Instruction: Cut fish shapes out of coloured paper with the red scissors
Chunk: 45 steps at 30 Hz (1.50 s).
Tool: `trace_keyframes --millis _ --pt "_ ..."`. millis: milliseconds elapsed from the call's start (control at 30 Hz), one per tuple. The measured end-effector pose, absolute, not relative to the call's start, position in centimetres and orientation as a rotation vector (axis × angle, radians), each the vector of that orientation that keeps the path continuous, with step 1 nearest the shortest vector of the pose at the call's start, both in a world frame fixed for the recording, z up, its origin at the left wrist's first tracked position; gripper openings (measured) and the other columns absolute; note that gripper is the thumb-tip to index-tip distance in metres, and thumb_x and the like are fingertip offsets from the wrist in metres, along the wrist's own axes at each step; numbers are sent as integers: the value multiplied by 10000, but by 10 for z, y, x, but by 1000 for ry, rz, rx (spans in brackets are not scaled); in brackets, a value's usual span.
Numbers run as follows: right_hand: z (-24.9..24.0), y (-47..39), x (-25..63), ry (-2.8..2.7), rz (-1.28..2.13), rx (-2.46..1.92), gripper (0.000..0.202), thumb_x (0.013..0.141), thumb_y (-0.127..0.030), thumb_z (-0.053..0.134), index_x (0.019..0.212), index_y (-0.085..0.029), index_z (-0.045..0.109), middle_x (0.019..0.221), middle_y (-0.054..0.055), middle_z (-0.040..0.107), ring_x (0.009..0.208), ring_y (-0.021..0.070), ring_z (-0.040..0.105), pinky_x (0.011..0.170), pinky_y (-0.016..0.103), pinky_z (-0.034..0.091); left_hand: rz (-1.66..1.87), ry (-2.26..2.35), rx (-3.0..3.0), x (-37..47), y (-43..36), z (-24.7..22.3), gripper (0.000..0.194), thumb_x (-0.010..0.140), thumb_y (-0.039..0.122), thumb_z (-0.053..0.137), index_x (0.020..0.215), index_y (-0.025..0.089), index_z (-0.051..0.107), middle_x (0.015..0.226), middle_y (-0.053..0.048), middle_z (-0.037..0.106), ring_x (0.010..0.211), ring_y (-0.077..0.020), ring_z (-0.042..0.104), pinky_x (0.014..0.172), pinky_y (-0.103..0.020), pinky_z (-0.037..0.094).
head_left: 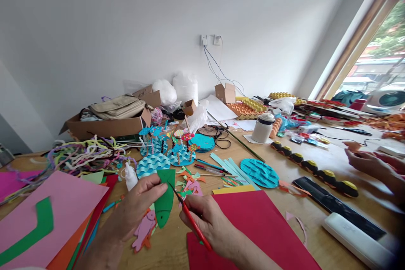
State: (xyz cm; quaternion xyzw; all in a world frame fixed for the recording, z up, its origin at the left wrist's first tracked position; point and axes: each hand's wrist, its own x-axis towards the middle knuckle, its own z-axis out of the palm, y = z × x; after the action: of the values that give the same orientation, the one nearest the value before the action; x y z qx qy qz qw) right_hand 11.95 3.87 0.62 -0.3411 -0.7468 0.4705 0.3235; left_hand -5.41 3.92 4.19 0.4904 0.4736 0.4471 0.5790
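A beige bag [118,107] lies atop an open cardboard box [104,129] at far left; a long white case [356,236] sits near right.

my left hand [139,198] pinching a green paper fish [164,207], my right hand [212,221] gripping red scissors [194,224] at its edge, pink fish [145,228] on the table [172,247]

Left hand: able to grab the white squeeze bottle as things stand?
Probably not yet: the left hand is pinching the green fish cutout. Otherwise the way looks free; the white squeeze bottle stands just beyond that hand.
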Motion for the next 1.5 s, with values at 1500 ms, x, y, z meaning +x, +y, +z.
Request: trace_keyframes --millis 1500 --pt "-7 42 120 -2060 1083 -943 306 856 -298 460 599 -181 344 534 -64 318 504 72 265 439 190 206 973 1040 1177 -55 39 35 216 772 321 550 618 170 561 454 45 514 367 -78 416 383 -185 349"
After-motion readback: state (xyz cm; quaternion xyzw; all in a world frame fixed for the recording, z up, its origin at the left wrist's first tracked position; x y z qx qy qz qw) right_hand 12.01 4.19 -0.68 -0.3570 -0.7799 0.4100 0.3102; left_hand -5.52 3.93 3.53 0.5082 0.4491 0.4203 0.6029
